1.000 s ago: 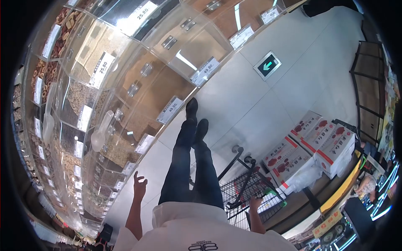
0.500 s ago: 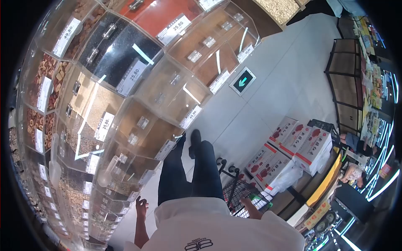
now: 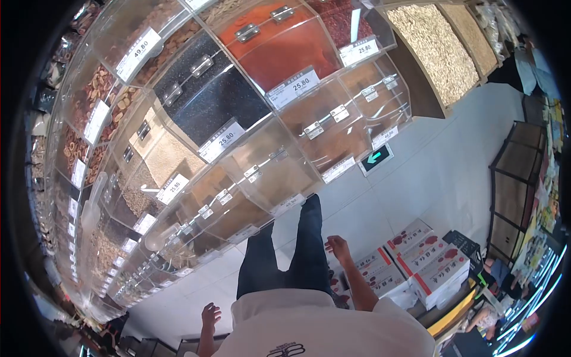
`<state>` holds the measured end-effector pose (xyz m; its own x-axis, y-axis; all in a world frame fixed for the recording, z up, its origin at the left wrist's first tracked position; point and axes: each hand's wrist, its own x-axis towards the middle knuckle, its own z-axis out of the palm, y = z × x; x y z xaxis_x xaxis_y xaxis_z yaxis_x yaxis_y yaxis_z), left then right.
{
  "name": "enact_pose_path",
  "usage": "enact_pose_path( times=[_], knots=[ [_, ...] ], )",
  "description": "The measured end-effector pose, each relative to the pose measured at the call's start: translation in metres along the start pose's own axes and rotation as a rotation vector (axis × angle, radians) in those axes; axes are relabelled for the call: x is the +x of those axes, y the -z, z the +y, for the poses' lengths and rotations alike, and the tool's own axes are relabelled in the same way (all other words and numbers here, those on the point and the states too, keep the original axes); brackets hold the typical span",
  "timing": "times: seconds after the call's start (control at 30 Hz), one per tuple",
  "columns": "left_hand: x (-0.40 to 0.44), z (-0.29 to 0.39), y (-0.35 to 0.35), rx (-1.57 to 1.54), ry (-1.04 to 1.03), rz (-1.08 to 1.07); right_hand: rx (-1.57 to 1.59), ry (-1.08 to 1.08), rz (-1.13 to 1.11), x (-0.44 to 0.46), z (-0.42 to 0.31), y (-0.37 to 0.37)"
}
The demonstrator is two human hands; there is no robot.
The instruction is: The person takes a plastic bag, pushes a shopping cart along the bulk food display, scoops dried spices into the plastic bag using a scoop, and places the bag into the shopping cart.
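Observation:
My left hand (image 3: 210, 314) hangs low beside my body, its fingers slightly bent and apart, holding nothing. Forward of my right hip is my right hand (image 3: 338, 247), loosely curled, with nothing visible in it. It is nearest to the white printed cartons (image 3: 437, 262), apart from them. Ahead of my legs stand clear lidded bulk bins. One contains red-orange powder (image 3: 279, 56), another black grains (image 3: 223, 98), and a third pale grains (image 3: 163, 146). White price tags (image 3: 291, 86) run along the bin fronts. A clear scoop (image 3: 162, 238) lies by the lower left bins.
An open bin of pale flakes (image 3: 431, 53) stands at the upper right. A green arrow sign (image 3: 376, 159) is set in the grey tiled floor (image 3: 440, 160). Dark-framed shelving (image 3: 511, 172) lines the right side. Another person (image 3: 485, 315) is at the lower right.
My right hand has moved forward from beside the shopping cart, which is now mostly hidden. My view has shifted, showing more of the upper bins. My left hand sits lower in view.

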<state>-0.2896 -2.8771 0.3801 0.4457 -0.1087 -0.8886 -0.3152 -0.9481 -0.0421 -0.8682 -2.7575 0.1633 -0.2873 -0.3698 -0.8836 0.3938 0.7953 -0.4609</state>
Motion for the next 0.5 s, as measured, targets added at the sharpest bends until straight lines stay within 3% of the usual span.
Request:
enact_pose_path(
  times=[0.13,0.27,0.37,0.5],
  knots=[
    [-0.037,-0.095,-0.039,-0.152,0.010,-0.049,-0.052,0.039,-0.033,0.020,-0.068,0.049],
    [-0.092,-0.167,-0.091,-0.142,0.080,-0.056,-0.170,-0.051,-0.033,0.044,-0.056,0.111],
    [-0.118,-0.190,-0.131,-0.139,0.142,-0.021,-0.157,-0.272,-0.011,0.057,-0.031,0.158],
    [-0.122,-0.188,-0.172,-0.155,0.162,0.027,-0.468,-0.378,0.019,0.058,-0.045,0.180]
  ],
)
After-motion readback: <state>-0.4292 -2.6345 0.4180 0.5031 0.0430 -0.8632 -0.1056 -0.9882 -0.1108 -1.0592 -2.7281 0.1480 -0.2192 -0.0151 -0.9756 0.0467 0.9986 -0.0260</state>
